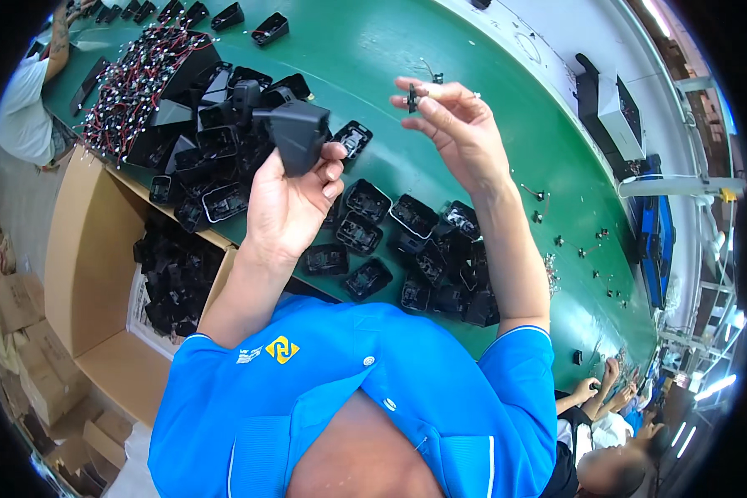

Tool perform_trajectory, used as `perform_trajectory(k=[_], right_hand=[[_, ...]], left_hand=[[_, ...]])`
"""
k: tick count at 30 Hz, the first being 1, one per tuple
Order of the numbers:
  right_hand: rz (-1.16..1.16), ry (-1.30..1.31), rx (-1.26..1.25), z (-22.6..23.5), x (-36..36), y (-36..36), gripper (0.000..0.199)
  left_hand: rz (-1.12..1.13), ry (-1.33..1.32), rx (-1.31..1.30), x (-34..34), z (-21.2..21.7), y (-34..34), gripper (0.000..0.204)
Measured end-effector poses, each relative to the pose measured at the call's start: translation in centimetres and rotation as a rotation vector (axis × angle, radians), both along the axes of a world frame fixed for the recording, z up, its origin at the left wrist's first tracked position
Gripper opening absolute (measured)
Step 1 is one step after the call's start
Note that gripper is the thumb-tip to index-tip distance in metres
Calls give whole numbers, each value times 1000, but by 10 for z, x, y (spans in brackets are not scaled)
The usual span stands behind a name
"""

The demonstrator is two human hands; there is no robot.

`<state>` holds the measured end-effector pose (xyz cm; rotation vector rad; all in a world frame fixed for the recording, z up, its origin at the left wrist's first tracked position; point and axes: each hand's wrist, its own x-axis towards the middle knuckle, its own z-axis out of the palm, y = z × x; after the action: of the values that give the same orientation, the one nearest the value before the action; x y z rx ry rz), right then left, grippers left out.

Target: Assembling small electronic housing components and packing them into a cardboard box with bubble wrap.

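1. Over the green table (390, 50), my left hand (286, 207) is raised and closed around a black plastic housing (297, 133); thumb and fingertips clamp its lower edge, and the part sits above the hand.
2. My right hand (456, 133) is up beside it, well apart. Thumb and forefinger are pinched on a small black component (412, 98); the other fingers are loosely spread. Too small to tell its exact shape.
3. Below both hands, a scatter of open black housings (407, 241) lies on the table, some touching each other.
4. Upper left: a bigger heap of the same black housings (212, 158), with a bundle of red and black wires (133, 87) just behind it.
5. A row of single black parts (249, 23) sits along the far edge of the table.
6. Left of the table edge: an open brown cardboard box (83, 274), rectangular, with more black housings inside at its near-table side. More brown cartons (25, 349) are stacked on the floor lower left.
7. My blue shirt (349, 390) carries a small yellow diamond-shaped badge (281, 349) on the chest.
8. Right side of the table: small wired bits (573, 245) spread out singly.
9. Another person in a white shirt (25, 108) is at upper left; other people's hands (598, 390) are at the table lower right.
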<state>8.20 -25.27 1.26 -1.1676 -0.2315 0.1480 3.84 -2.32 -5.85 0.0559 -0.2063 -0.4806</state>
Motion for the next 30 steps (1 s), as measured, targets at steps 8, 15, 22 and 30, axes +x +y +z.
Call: perform_trajectory(k=[8, 15, 22, 30], right_hand=[[-141, -124, -118, 2, -39, 8, 12], [-150, -142, -74, 5, -63, 9, 15], [-118, 76, 141, 2, -82, 14, 16], [-231, -81, -37, -6, -84, 25, 15]], left_hand=[[147, 298, 456, -9, 53, -38, 39], [23, 207, 246, -17, 36, -34, 41], [19, 67, 217, -13, 24, -37, 44], [143, 57, 411, -21, 46, -45, 46]])
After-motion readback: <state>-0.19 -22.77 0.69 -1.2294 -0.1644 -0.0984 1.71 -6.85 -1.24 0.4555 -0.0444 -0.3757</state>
